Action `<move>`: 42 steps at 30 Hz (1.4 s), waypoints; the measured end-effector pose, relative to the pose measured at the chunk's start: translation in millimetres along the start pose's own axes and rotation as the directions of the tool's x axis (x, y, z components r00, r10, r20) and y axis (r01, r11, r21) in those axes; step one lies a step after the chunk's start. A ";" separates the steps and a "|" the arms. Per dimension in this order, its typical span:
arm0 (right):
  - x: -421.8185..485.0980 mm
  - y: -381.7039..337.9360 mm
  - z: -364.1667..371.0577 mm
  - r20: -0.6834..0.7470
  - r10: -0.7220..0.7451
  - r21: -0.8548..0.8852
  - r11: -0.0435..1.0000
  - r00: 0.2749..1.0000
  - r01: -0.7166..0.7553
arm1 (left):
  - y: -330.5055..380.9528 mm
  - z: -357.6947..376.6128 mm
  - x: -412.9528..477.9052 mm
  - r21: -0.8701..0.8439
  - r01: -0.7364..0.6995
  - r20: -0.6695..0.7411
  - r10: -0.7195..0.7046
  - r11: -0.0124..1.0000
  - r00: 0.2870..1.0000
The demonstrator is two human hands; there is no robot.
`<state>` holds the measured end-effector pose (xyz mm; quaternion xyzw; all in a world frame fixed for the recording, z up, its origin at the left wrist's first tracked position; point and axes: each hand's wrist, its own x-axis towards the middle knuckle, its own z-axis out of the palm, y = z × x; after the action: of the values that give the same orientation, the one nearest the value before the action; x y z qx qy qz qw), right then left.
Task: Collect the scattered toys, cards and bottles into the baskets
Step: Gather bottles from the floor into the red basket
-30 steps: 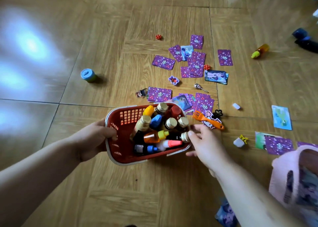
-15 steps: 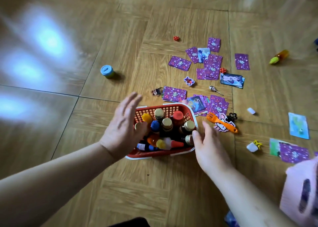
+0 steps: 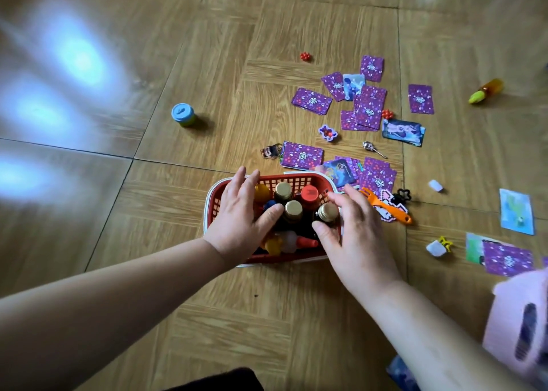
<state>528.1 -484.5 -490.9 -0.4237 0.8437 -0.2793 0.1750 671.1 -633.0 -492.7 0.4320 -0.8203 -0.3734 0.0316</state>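
A red basket (image 3: pixel 292 180) with a white rim stands on the wooden floor, packed with several small bottles (image 3: pixel 292 209), some upright with gold caps, some lying flat. My left hand (image 3: pixel 243 218) lies over the basket's left side, fingers spread across the bottles. My right hand (image 3: pixel 353 236) covers the right rim, its thumb and fingers touching a gold-capped bottle (image 3: pixel 327 211). Purple cards (image 3: pixel 369 106) lie scattered beyond the basket. An orange toy fork (image 3: pixel 385 205) sits just right of it.
A blue-lidded tub (image 3: pixel 183 115) stands at the left. An orange bottle with a green cap (image 3: pixel 486 91) lies far right. Small toys, red bead clusters (image 3: pixel 305 56) and picture cards (image 3: pixel 516 211) dot the floor. A pink basket (image 3: pixel 522 325) shows at the lower right edge.
My left hand let go of the basket's side and moved over the bottles. My right hand shifted from the rim onto the right bottles. The basket now sits upright.
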 end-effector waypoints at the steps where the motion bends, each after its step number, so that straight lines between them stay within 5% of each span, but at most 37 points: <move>1: -1.4 2.4 -2.1 -0.028 -0.056 -0.044 0.998 0.998 0.055 | -0.5 -1.1 0.2 -0.016 -0.004 -0.010 0.004 1.000 1.000; 5: -5.4 4.5 -3.6 0.145 -0.185 -0.258 0.941 0.972 0.218 | -8.5 -8.8 -0.4 -0.074 -0.073 -0.166 0.060 0.995 0.984; 8: -1.4 0.7 -2.1 0.151 -0.254 -0.304 0.908 0.955 0.289 | -15.2 -24.9 -4.8 0.021 -0.266 -0.312 0.259 0.964 0.914; 11: 6.0 -9.9 -1.6 0.109 -0.292 -0.288 0.906 0.950 0.311 | -19.6 -30.5 -12.4 0.144 -0.451 -0.049 0.461 0.881 0.886; 14: 8.4 -19.7 0.8 0.124 -0.284 -0.286 0.907 0.951 0.309 | -16.4 -25.7 -10.7 0.289 -0.569 0.250 0.513 0.770 0.821; 18: 8.3 -19.5 0.3 0.157 -0.260 -0.289 0.910 0.953 0.296 | 7.3 -20.9 -5.9 0.519 -0.680 0.585 0.365 0.518 0.724; 23: 0.8 -9.6 -0.4 0.129 -0.229 -0.285 0.923 0.965 0.257 | 9.8 6.2 -15.9 0.570 -0.740 0.691 0.278 0.357 0.667; 30: -13.3 -9.3 0.7 0.004 -0.313 -0.240 0.922 0.950 0.305 | 13.4 -5.2 -7.7 0.679 -0.620 0.606 0.175 0.393 0.776; 38: -10.9 -15.5 2.3 -0.003 -0.394 -0.246 0.891 0.919 0.381 | -13.5 -34.8 4.1 0.648 -0.493 0.367 0.328 0.581 0.870; 42: -5.4 -33.7 4.2 0.083 -0.375 -0.208 0.899 0.923 0.384 | -13.7 -47.6 13.5 0.718 -0.317 0.328 0.102 0.619 0.939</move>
<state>554.2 -497.8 -473.0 -0.6025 0.7668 -0.2039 0.0863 689.8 -675.5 -471.0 0.2536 -0.9423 -0.0396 -0.2148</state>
